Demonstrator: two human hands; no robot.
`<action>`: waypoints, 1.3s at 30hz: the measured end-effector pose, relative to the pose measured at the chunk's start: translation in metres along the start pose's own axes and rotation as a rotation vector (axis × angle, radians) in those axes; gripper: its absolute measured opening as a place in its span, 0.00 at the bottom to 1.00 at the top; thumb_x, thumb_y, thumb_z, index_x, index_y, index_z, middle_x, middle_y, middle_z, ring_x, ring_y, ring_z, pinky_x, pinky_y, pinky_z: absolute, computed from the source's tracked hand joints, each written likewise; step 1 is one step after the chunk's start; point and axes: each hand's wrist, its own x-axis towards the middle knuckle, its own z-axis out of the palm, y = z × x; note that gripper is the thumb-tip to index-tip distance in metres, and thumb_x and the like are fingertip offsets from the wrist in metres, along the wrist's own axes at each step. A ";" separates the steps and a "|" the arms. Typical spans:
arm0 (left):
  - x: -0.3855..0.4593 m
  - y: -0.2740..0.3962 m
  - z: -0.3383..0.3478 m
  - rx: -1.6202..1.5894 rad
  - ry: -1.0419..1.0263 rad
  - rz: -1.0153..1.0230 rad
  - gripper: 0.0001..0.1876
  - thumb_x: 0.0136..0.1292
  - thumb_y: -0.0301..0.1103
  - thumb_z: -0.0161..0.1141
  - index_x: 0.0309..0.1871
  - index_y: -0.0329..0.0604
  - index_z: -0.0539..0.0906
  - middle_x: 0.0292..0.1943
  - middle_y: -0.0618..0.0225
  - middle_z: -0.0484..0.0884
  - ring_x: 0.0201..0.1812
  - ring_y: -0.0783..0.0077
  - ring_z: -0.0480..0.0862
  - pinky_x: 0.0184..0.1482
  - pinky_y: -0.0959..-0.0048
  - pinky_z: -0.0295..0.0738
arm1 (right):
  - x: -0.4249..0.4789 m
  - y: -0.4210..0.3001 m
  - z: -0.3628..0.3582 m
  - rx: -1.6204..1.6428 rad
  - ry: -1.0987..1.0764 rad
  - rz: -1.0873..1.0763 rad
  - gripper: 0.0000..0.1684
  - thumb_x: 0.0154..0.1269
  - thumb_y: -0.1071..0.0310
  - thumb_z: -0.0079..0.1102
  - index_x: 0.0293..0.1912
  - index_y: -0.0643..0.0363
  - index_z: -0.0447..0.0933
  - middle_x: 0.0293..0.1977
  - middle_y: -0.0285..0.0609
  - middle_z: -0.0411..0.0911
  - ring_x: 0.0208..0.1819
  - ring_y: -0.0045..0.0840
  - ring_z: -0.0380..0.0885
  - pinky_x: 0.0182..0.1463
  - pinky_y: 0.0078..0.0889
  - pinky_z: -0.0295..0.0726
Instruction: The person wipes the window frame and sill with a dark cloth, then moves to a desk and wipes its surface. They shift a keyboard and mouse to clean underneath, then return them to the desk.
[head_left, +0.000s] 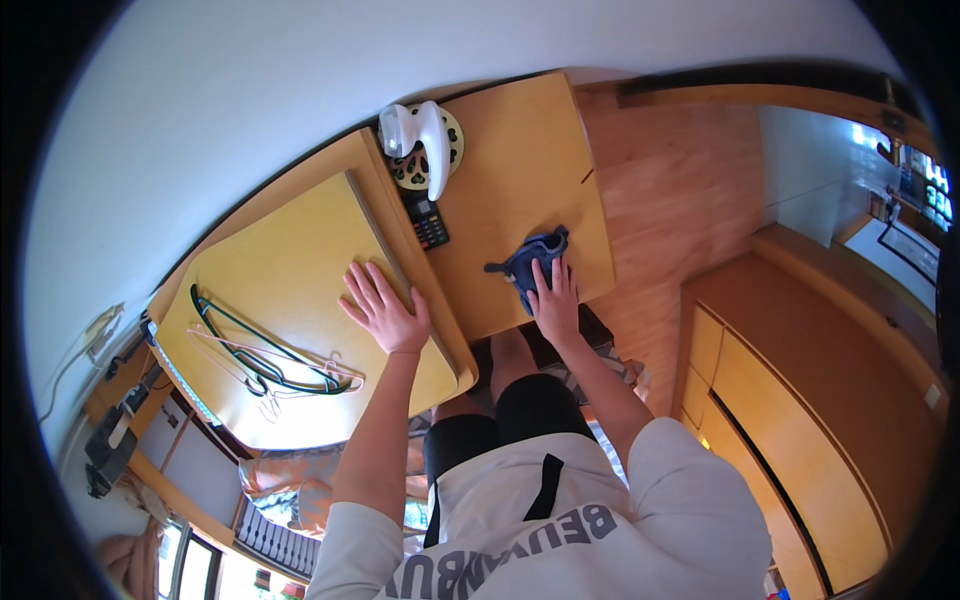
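Note:
My left hand (388, 311) lies flat with fingers spread on the yellow wooden board at the left, near its right edge, holding nothing. To its lower left on the same board rest several overlapping clothes hangers, dark green (262, 330) and pink (346, 373). My right hand (553, 304) is on a crumpled dark blue cloth item (534, 259) on the lower wooden tabletop (517, 165). Its fingers are spread over the fabric; whether they grip it cannot be told.
A white handheld appliance (433, 146), probably a garment steamer, lies on a round patterned trivet (455, 131) by the wall. A dark calculator (429, 225) sits below it. Wooden cabinets (795, 420) stand at the right, beside the wooden floor (667, 180).

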 end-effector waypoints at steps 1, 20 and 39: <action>-0.001 0.000 0.000 0.003 0.000 0.000 0.44 0.61 0.45 0.54 0.76 0.36 0.51 0.78 0.49 0.46 0.79 0.50 0.42 0.74 0.44 0.31 | 0.001 -0.003 -0.003 -0.001 0.009 -0.002 0.41 0.60 0.58 0.65 0.71 0.47 0.61 0.70 0.58 0.55 0.71 0.53 0.56 0.69 0.59 0.59; -0.001 0.001 0.000 0.010 0.025 0.009 0.43 0.61 0.46 0.53 0.76 0.37 0.51 0.78 0.51 0.46 0.79 0.50 0.42 0.74 0.44 0.32 | 0.110 0.046 -0.021 -0.033 0.317 0.171 0.39 0.63 0.51 0.61 0.70 0.50 0.62 0.68 0.63 0.57 0.69 0.52 0.58 0.70 0.54 0.58; 0.003 0.000 0.006 -0.009 0.047 0.037 0.43 0.59 0.46 0.55 0.75 0.36 0.54 0.77 0.49 0.48 0.78 0.48 0.43 0.74 0.41 0.32 | 0.268 -0.060 -0.037 0.016 0.265 0.014 0.34 0.51 0.63 0.69 0.60 0.52 0.74 0.71 0.39 0.58 0.52 0.41 0.70 0.52 0.44 0.75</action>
